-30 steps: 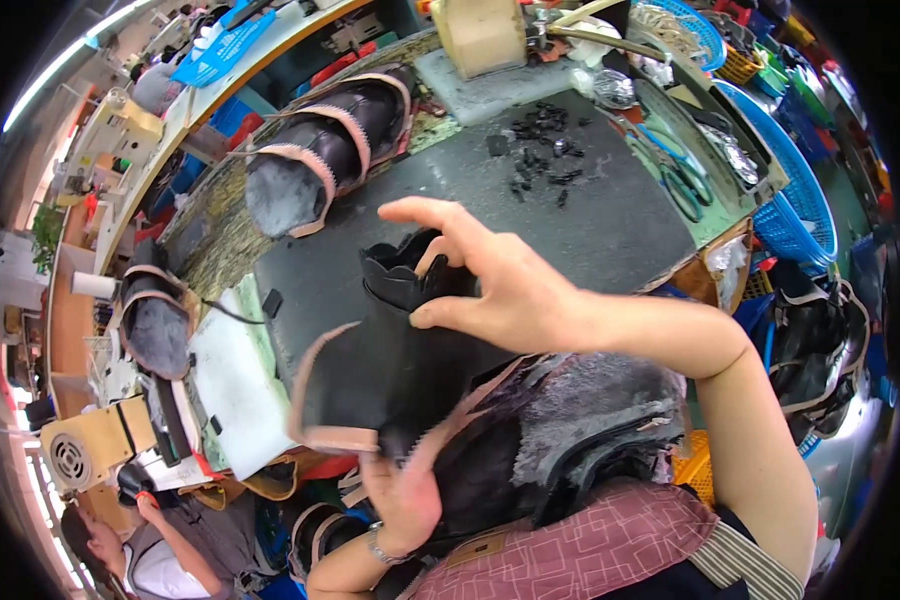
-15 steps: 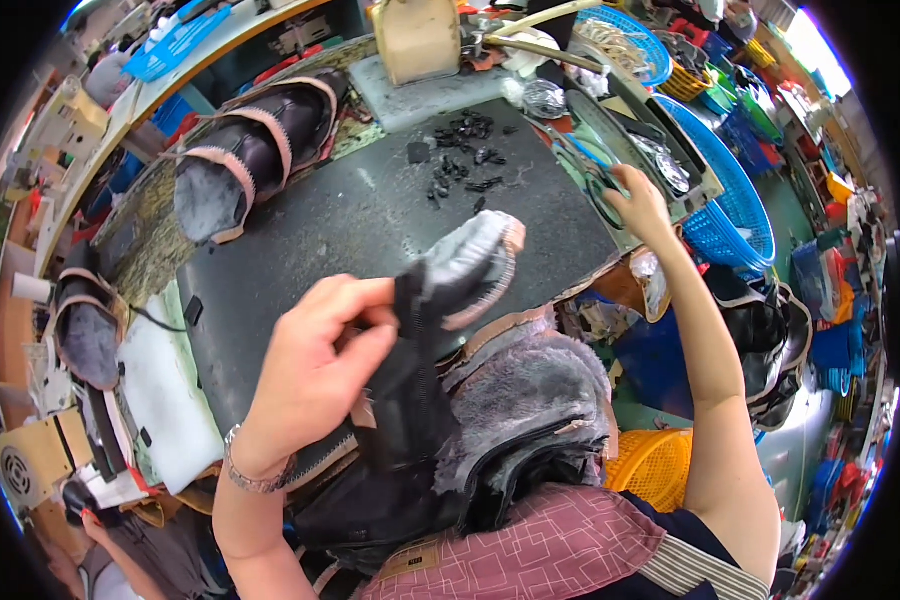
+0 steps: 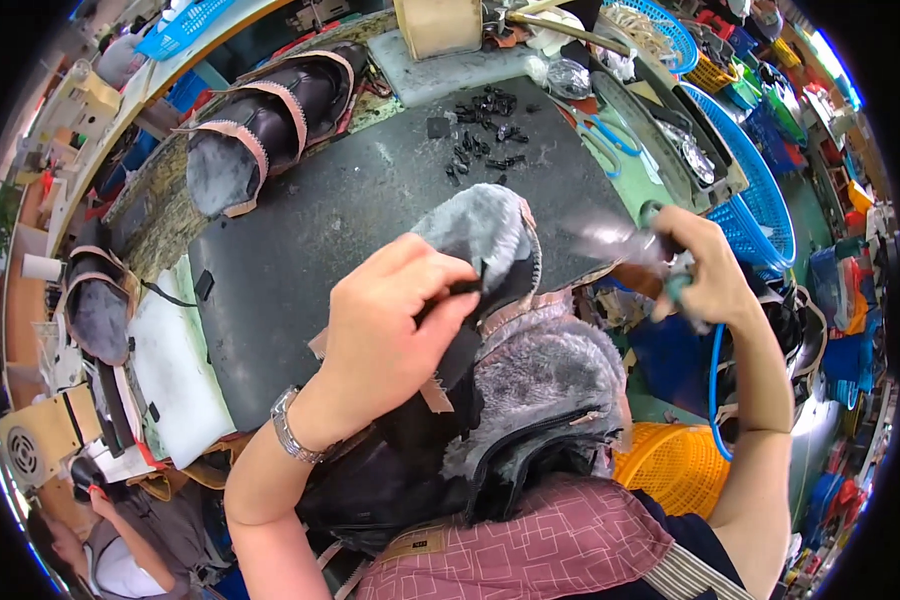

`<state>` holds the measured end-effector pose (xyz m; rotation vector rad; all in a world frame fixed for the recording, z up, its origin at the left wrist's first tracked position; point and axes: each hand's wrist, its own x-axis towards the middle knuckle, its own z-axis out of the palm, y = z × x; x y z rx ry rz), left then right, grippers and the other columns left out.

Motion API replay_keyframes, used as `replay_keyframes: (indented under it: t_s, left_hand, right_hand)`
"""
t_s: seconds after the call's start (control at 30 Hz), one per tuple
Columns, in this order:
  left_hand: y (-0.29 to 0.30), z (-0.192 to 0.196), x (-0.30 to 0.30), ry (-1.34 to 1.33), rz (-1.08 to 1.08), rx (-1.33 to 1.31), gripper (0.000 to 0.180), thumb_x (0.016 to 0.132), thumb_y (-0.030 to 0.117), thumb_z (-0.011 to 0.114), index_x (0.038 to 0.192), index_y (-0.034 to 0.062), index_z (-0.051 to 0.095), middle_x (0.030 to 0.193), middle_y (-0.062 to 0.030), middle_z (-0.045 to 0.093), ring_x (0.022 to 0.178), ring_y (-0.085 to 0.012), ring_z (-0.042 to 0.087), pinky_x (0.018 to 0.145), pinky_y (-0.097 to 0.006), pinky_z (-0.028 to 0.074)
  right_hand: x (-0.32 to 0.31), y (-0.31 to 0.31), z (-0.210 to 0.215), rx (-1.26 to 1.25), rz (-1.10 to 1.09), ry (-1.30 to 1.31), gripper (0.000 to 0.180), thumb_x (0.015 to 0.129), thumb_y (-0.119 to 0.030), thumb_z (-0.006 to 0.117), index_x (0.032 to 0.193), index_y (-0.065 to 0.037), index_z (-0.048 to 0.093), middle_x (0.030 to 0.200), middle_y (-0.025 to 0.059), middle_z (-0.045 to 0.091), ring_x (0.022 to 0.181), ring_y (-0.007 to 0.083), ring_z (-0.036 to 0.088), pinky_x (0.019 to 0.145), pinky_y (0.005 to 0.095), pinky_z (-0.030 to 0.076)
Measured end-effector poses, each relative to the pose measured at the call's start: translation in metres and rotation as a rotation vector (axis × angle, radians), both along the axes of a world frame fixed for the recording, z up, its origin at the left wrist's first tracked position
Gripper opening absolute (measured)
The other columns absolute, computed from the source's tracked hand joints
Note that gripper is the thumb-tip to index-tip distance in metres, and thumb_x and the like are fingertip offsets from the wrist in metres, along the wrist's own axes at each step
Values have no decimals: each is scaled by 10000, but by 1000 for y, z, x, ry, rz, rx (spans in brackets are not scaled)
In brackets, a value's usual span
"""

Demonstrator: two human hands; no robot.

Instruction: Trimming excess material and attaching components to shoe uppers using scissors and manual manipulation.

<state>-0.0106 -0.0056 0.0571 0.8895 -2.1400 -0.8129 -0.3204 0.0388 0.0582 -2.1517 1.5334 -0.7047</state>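
Observation:
My left hand [image 3: 390, 320], with a metal watch on its wrist, grips a black boot upper lined with grey fur [image 3: 482, 228] near its top edge and holds it upright over the black work mat [image 3: 340, 210]. A second fur-lined black boot piece [image 3: 550, 375] lies below it on my lap. To the right, my right hand [image 3: 708, 275] is closed on green-handled scissors [image 3: 620, 240]. Their blurred blades point left toward the boot upper, a little apart from it.
Small black cut pieces [image 3: 485, 130] lie scattered at the mat's far end. Finished fur-lined boots [image 3: 260, 110] rest at the back left and another [image 3: 95, 305] at the left. Blue baskets [image 3: 760, 200] and blue scissors [image 3: 610, 140] sit on the right, an orange basket [image 3: 670, 465] below. Another person [image 3: 90, 540] is at lower left.
My right hand let go of the boot upper, reached to the right and came back holding scissors. My left hand took over the upper and raised it.

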Motion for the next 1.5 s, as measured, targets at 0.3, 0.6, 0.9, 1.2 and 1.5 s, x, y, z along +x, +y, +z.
replay_keyframes:
  t_s: [0.3, 0.6, 0.9, 1.2, 1.5]
  left_hand:
    - [-9, -16, 9, 220, 9, 15, 94, 755, 24, 679, 826, 0, 622, 665, -51, 519, 563, -114, 467, 506, -237, 367]
    - [-11, -20, 17, 253, 61, 23, 102, 726, -6, 695, 819, 4, 654, 619, -36, 501, 540, -104, 448, 479, -229, 332]
    - [-10, -22, 15, 290, 59, -24, 111, 718, -6, 705, 821, -2, 664, 599, -25, 494, 517, -92, 427, 459, -223, 309]
    - [-7, -20, 13, 294, 148, -14, 120, 727, 14, 714, 838, -2, 673, 602, -19, 496, 529, -82, 423, 471, -218, 313]
    - [-7, -21, 10, 272, 191, -82, 134, 719, 28, 727, 843, 9, 679, 653, -8, 466, 573, -85, 411, 478, -215, 314]
  right_hand:
    - [24, -17, 13, -70, 232, 265, 503, 517, -251, 737, 896, 25, 557, 692, 137, 506, 663, 341, 515, 589, 402, 413]
    - [33, -26, 30, -82, 303, 333, 420, 577, -275, 709, 860, 1, 570, 688, 137, 537, 662, 346, 547, 577, 415, 425]
    - [58, -36, 48, 337, 289, 267, 527, 657, -476, 709, 742, 29, 579, 562, 191, 509, 570, 370, 520, 525, 415, 391]
    - [66, -38, 60, 468, 300, 398, 566, 669, -491, 713, 748, 27, 500, 609, 171, 511, 581, 357, 506, 523, 402, 371]
    - [71, -35, 59, 113, 375, 558, 526, 685, -492, 673, 619, -1, 500, 448, 139, 462, 502, 377, 523, 500, 441, 412]
